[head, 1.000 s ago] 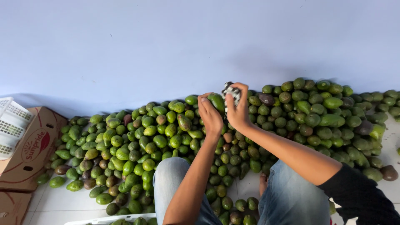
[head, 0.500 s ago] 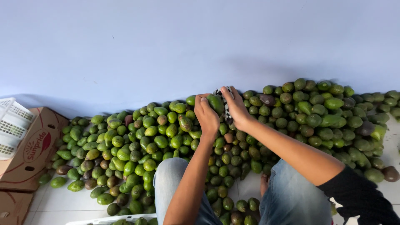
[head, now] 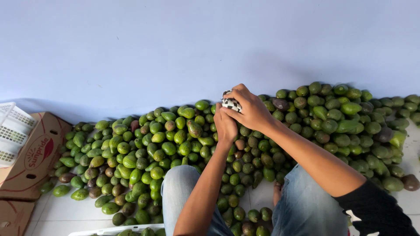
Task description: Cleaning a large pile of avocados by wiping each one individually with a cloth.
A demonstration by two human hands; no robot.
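Two hands meet above the avocado heap (head: 144,166).
Right hand (head: 251,109) pinches a checkered cloth (head: 230,104); left hand (head: 225,124) closes under it, steadying.

Hands (head: 240,116) over avocado pile (head: 144,161)

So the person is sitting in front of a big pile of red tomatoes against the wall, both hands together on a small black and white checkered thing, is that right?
Not quite. The head view shows a pile of avocados, mostly green with some brownish ones, not red tomatoes. The rest holds: the pile lies against the pale wall, and the left hand and right hand meet on a small black and white checkered thing.
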